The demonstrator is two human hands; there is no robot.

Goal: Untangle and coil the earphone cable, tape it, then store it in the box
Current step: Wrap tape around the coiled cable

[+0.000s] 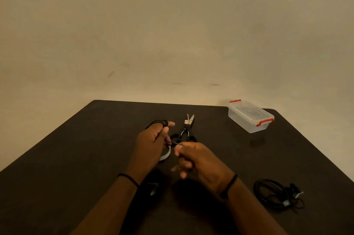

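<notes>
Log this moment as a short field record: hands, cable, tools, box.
left hand: holds earphone cable looped round its fingers
right hand: pinches the cable's free end
tape roll: on table, partly behind left hand
scissors: lying beyond the hands
box: far right, lid on
second cable bundle: near right, untouched
</notes>
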